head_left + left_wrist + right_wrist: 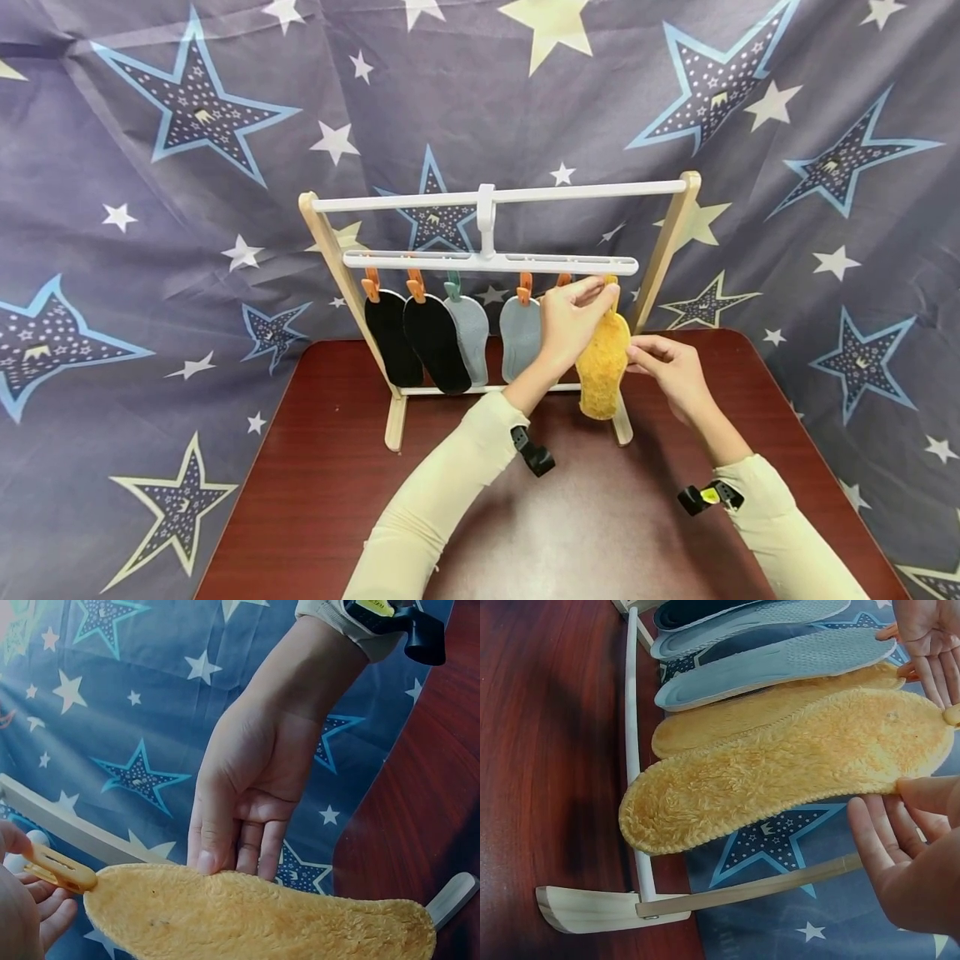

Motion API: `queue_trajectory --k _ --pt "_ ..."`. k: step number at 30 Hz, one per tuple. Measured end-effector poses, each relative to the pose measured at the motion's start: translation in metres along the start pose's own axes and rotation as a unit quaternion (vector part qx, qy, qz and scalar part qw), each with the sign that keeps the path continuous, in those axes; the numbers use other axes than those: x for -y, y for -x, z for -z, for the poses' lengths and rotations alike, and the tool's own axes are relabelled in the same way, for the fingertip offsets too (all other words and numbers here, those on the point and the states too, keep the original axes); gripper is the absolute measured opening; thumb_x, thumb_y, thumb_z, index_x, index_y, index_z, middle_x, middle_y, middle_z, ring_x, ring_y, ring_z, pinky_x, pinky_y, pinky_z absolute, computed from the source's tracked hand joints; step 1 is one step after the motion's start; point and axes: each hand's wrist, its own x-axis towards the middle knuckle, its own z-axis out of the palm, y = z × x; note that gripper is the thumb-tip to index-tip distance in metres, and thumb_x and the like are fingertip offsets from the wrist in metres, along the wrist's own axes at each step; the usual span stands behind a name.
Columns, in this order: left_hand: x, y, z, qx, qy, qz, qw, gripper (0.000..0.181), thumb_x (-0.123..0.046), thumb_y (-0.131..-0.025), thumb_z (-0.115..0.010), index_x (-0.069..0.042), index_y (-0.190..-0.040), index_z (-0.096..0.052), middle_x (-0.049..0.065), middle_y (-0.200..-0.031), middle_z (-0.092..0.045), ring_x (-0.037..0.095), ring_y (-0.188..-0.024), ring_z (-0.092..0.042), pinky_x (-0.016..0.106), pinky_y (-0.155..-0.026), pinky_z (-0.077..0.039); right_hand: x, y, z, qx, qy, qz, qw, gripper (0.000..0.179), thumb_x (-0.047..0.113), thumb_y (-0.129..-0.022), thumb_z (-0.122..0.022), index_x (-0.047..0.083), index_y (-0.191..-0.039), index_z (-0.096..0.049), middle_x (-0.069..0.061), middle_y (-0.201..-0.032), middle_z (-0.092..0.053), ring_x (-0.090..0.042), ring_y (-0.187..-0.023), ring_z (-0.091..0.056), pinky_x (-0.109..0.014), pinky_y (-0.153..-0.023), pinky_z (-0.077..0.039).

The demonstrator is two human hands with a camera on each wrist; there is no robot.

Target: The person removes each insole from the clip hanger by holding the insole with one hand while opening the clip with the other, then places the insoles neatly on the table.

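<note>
A fuzzy yellow insole [602, 371] hangs at the right end of a white hanger bar [491, 263], its top in a yellow clothespin [64, 868]. My left hand [572, 323] pinches that clothespin between thumb and fingers. On the insole's right edge, my right hand [672, 375] holds it with the thumb on one face and fingers behind, as the left wrist view shows. A second yellow insole [705, 731] hangs just behind, largely covered by the first in the right wrist view.
Black insoles [433, 346] and grey insoles [519, 333] hang from orange clothespins [415, 286] and a green clothespin [452, 287] along the bar. The hanger hooks over a wooden rack's white top rail [592, 192]. The rack stands on a reddish-brown table [322, 467] before a star-patterned cloth [420, 108].
</note>
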Motion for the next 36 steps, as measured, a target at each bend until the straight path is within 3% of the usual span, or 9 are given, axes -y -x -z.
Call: queue_trajectory --k 26,31,36 --pt "0.006 -0.002 -0.001 -0.003 0.003 -0.021 0.9998 0.024 -0.013 -0.091 -0.076 0.002 -0.108 -0.078 0.017 -0.101 -0.078 0.025 -0.094 -0.077 0.015 -0.076 -0.059 -0.001 0.003 0.006 -0.011 0.022 -0.007 0.9997 0.023 -0.003 -0.097 -0.064 -0.022 -0.11 -0.062 0.006 -0.086 -0.076 -0.008 -0.074 -0.074 -0.027 -0.07 -0.064" --pt "0.006 -0.002 -0.003 -0.007 0.001 -0.02 0.9998 0.024 -0.013 -0.09 -0.077 0.003 -0.108 -0.078 0.017 -0.101 -0.078 0.023 -0.093 -0.078 0.015 -0.075 -0.06 -0.003 0.006 0.01 -0.017 0.027 -0.009 0.9994 0.015 -0.004 -0.097 -0.064 -0.016 -0.106 -0.067 0.007 -0.085 -0.075 -0.007 -0.074 -0.073 -0.026 -0.069 -0.064" --pt "0.006 -0.001 -0.004 -0.006 0.009 -0.016 0.9998 0.026 -0.014 -0.09 -0.077 0.003 -0.11 -0.077 0.018 -0.103 -0.077 0.022 -0.094 -0.078 0.018 -0.077 -0.061 -0.004 0.01 0.016 -0.029 0.011 -0.003 0.9995 0.014 -0.007 -0.097 -0.062 0.002 -0.098 -0.073 0.007 -0.084 -0.075 -0.005 -0.073 -0.072 -0.024 -0.069 -0.063"
